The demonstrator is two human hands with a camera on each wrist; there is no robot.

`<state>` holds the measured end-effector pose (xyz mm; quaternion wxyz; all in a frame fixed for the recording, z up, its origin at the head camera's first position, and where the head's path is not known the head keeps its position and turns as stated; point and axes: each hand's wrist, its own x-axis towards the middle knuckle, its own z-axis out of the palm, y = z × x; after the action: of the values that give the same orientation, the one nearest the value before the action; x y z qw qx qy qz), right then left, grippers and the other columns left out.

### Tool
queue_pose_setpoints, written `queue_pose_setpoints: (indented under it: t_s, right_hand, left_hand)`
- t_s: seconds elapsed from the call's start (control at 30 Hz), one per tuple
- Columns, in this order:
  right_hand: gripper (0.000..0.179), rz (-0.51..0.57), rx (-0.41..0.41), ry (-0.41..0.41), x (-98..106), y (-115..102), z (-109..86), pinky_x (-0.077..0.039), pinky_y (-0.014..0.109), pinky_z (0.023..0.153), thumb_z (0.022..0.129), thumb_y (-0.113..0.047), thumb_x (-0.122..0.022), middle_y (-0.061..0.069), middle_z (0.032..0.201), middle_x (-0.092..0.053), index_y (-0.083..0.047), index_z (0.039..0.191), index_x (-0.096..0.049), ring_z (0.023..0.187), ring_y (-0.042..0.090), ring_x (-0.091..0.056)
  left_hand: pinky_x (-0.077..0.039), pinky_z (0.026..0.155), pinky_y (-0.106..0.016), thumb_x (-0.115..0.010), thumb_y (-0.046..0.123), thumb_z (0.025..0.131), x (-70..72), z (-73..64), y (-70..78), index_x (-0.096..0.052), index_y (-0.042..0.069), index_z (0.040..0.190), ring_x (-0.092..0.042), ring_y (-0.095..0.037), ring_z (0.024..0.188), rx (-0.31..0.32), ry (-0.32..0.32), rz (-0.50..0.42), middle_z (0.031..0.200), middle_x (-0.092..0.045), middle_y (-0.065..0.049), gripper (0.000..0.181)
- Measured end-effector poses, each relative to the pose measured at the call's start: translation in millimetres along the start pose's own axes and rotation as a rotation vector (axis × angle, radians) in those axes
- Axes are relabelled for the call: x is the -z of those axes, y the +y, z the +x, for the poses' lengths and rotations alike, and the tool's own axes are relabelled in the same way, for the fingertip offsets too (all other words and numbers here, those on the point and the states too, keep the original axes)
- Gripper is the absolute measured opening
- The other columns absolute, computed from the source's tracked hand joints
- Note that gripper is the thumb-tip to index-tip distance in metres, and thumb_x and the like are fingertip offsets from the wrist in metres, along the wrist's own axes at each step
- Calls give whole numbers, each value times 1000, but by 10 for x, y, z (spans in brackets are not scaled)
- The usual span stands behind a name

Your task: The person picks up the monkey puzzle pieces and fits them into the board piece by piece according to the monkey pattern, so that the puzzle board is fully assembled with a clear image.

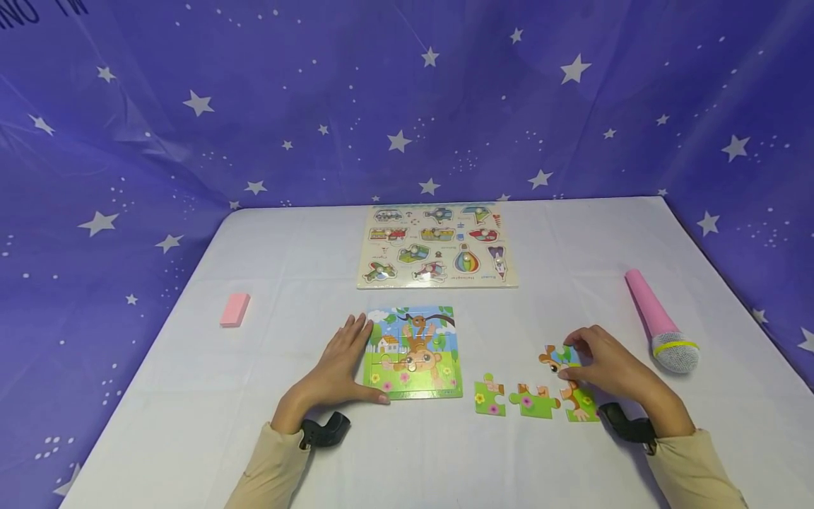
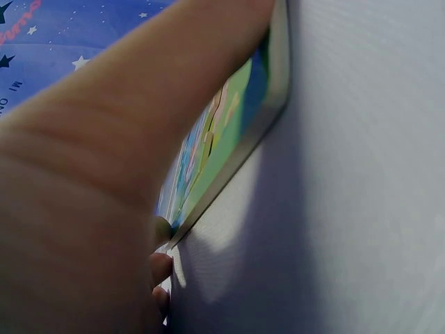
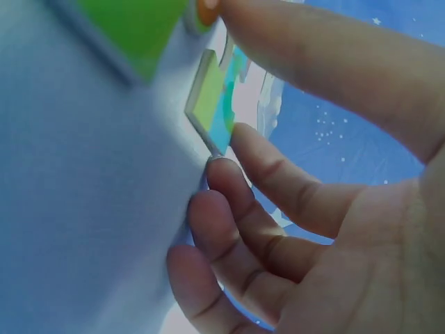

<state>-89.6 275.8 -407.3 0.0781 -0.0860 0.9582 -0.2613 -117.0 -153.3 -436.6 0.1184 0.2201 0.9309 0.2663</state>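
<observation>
My left hand (image 1: 343, 360) lies spread at the left side of a square monkey jigsaw puzzle (image 1: 416, 353), fingertips along its left edge and thumb at its near edge. Seen from the left wrist, the thumb crosses the board's rim (image 2: 236, 149). With thumb and index finger, my right hand (image 1: 613, 364) pinches a puzzle piece (image 1: 556, 358) showing a monkey's eye. The right wrist view has the index fingertip on that piece's (image 3: 208, 104) edge, other fingers curled beside it. Closest to me are three more pieces: a left one (image 1: 488, 397), a middle one (image 1: 535, 404) and a right one (image 1: 580, 404).
A peg puzzle board (image 1: 439, 247) with vehicle shapes lies at the back of the white table (image 1: 286, 261). Off to the left is a pink block (image 1: 235, 309). A pink toy microphone (image 1: 655, 311) rests on the right. Purple star-printed cloth (image 1: 356, 99) hangs behind.
</observation>
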Motion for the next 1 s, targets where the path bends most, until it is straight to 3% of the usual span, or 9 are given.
queue_pose_setpoints:
  t_s: [0.2, 0.4, 0.73, 1.0]
  right_hand:
    - [47, 30, 1, 8, 0, 12, 26, -33, 19, 57, 67, -23, -78, 4, 78, -45, -2, 96, -47, 73, 13, -40]
    - [39, 61, -23, 2, 26, 16, 14, -38, 20, 59, 71, -19, -75, 2, 80, -53, -7, 98, -49, 73, 10, -45]
    - [33, 145, 2, -2, 48, 62, 23, -40, 18, 59, 74, -14, -73, 2, 81, -54, -8, 94, -49, 71, 3, -47]
    - [36, 253, 69, -36, 36, 101, 32, -42, 19, 58, 79, -16, -69, 5, 89, -55, -10, 111, -54, 70, 2, -50]
  left_hand:
    - [-4, 114, -51, -76, 60, 54, -4, 1, 2, -9, 7, 146, 5, -30, 142, 3, -4, -2, 154, -3, -12, 126]
    - [-2, 115, -49, -76, 61, 53, 1, -2, 6, -8, 8, 146, 6, -27, 142, 11, -10, -6, 154, -1, -9, 127]
    - [-3, 114, -51, -77, 60, 53, 1, -1, 3, -9, 7, 146, 5, -29, 142, -3, 3, -9, 154, -3, -11, 127]
    - [-3, 114, -51, -77, 60, 53, 7, 2, 3, -10, 6, 146, 5, -30, 142, -8, -2, -18, 154, -3, -12, 127]
